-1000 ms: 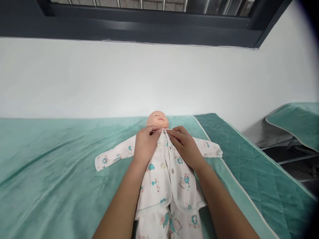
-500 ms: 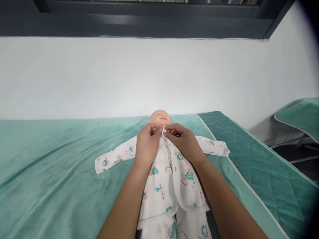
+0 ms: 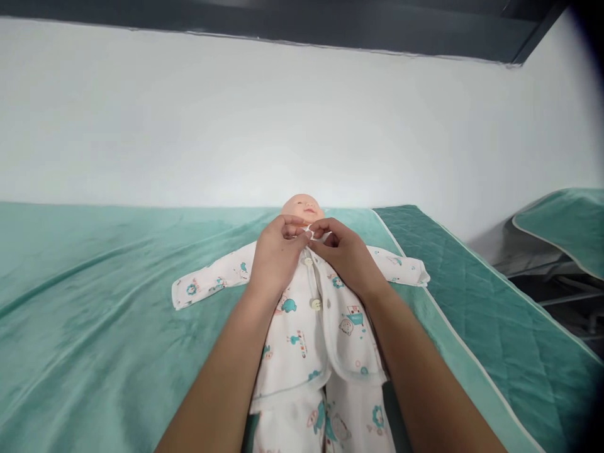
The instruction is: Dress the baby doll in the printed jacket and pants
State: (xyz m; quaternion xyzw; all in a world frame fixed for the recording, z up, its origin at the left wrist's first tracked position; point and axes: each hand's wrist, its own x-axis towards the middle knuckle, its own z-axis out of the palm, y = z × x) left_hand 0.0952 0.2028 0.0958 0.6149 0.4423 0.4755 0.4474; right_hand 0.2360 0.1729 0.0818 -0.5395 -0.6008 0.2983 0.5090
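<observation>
A baby doll [image 3: 302,207] lies on its back on a teal sheet [image 3: 104,302], dressed in a white printed romper [image 3: 302,340] with round buttons down the front. My left hand [image 3: 276,258] and my right hand [image 3: 346,255] meet at the collar just below the doll's chin. Both pinch the two front edges of the romper together at the top button. The romper's sleeves spread out to either side, and its lower flaps hang apart.
A white wall runs behind the bed, under a dark window frame [image 3: 283,22]. A darker teal quilted pad [image 3: 472,314] lies to the right of the sheet. Further right stands another surface with a teal cover [image 3: 566,226].
My fingertips have drawn closer together at the collar, pinching the two edges of the romper. The view has tilted down a little, so less of the window shows.
</observation>
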